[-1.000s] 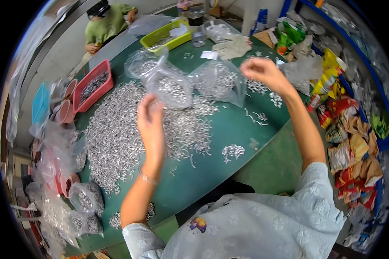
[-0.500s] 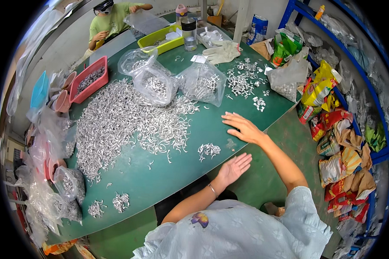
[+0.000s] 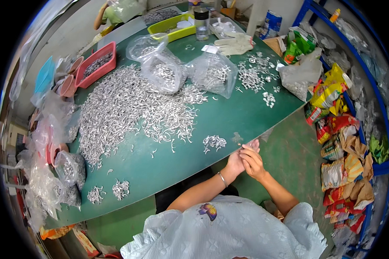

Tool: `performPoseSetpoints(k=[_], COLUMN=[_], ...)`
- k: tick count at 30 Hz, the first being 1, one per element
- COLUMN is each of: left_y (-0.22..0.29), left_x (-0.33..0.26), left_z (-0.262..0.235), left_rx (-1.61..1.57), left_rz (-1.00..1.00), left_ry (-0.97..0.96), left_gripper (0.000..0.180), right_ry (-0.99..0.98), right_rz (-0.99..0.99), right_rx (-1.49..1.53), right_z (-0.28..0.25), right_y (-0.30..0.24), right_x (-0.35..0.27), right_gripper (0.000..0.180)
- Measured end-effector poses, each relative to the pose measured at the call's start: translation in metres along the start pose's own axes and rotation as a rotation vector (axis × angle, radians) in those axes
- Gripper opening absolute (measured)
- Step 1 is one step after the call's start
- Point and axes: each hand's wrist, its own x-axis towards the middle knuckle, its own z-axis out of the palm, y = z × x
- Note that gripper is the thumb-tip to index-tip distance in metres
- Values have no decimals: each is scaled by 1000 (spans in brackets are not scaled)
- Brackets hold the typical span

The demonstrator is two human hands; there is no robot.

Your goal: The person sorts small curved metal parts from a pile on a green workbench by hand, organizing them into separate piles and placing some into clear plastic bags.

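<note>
Just off the front edge of the green table (image 3: pixel 190 162), my two hands meet. My left hand (image 3: pixel 235 164), with a bracelet at the wrist, lies palm up with its fingers stretched out. Over its palm, my right hand (image 3: pixel 253 162) has its fingers drawn together and touching the left hand; what they hold, if anything, is too small to make out. Close by on the table sits a small pile of curved silvery metal pieces (image 3: pixel 214 143). A large heap of similar pieces (image 3: pixel 116 108) spreads over the table's left and middle.
Clear plastic bags of metal parts (image 3: pixel 214 77) stand behind the heap, near a red tray (image 3: pixel 97 64), a yellow-green tray (image 3: pixel 170 28), a bottle (image 3: pixel 202 26) and a glove (image 3: pixel 235 43). Sacks (image 3: pixel 343 164) and blue shelving (image 3: pixel 384 166) line the right. Another person (image 3: pixel 110 15) works opposite.
My right hand has come back from above the table onto my left palm, its spread fingers now drawn in. My left hand has moved slightly right. The person opposite has lifted a plastic bag.
</note>
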Motion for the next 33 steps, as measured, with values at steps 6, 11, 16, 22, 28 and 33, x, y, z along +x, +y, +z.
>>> performPoseSetpoints(k=[6,11,16,22,28,33], left_y=[-5,40,156,339,359,205], left_x=[-51,-106,-53,23,41,-18], left_z=[21,154,300,373,368,344], left_rx=[374,577,928,1561,1927,1463], left_rz=[-67,-219,606,1102,1142,1000], left_ry=[568,359,436,597,715,142], left_gripper=[19,17,20,40,51,28], right_ry=[217,136,58,4,-9,-236], right_rz=[-2,125,234,375,364,401], right_rx=[-6,124,117,105,100,261], right_z=[-4,0,21,39,38,18], right_y=[-19,-13,0,6,10,20], right_x=[31,83,111,107,108,108], right_gripper=[15,12,15,20,19,29])
